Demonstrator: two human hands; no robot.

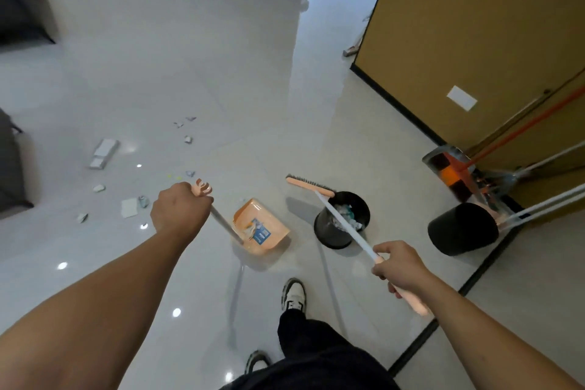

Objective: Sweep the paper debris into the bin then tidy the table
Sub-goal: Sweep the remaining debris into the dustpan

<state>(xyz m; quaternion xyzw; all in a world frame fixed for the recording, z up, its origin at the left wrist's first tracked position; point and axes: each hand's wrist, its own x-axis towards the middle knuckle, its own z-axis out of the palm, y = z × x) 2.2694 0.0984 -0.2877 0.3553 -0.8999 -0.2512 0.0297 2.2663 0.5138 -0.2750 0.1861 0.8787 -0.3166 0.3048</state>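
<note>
Glossy tile floor (253, 89) fills the view, yellow partition (474, 25) at right. 2 black bins: the upright bin (332, 231), already holding crumpled paper, sits just right of the dustpan (262, 228); a second bin (459, 228) lies tipped by the partition beside spare brooms (456, 174). Left hand (180, 212) is clamped round the dustpan handle top; right hand (402, 266) is clamped on the broom (342, 218) handle end, brush head raised just behind the bin rim. Paper debris (126, 187) is scattered on the floor, left of the pan. Scraps are probably light, flyaway, sliding easily on slick tile; tools light, stiff, best held high. Upright bin stands near the sweep path.
</note>
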